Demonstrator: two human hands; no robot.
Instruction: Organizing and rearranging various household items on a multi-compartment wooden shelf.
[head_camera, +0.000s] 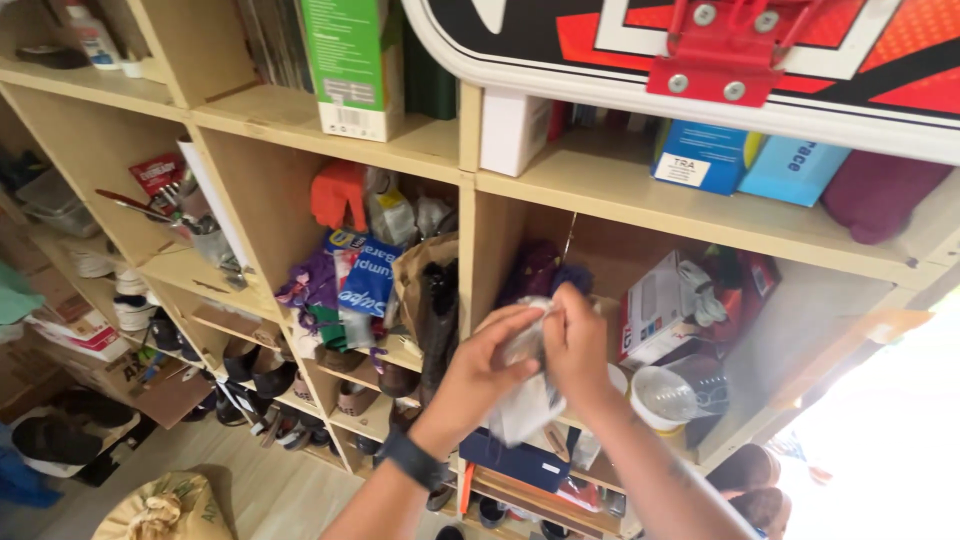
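Both my hands meet in front of a wooden shelf unit (470, 200). My left hand (490, 360), with a dark band on the wrist, and my right hand (578, 345) together grip a crumpled clear plastic bag (527, 395) that hangs down between them. The bag's contents are too blurred to tell. Behind my hands sits a dark purple bundle (540, 268) in a shelf compartment.
A white box (655, 310) and a clear plastic cup (665, 395) stand right of my hands. Blue packets (365, 280), an orange object (338, 195) and a brown paper bag (425, 280) fill the compartment to the left. Shoes (265, 375) line lower shelves. A tan sack (160, 510) lies on the floor.
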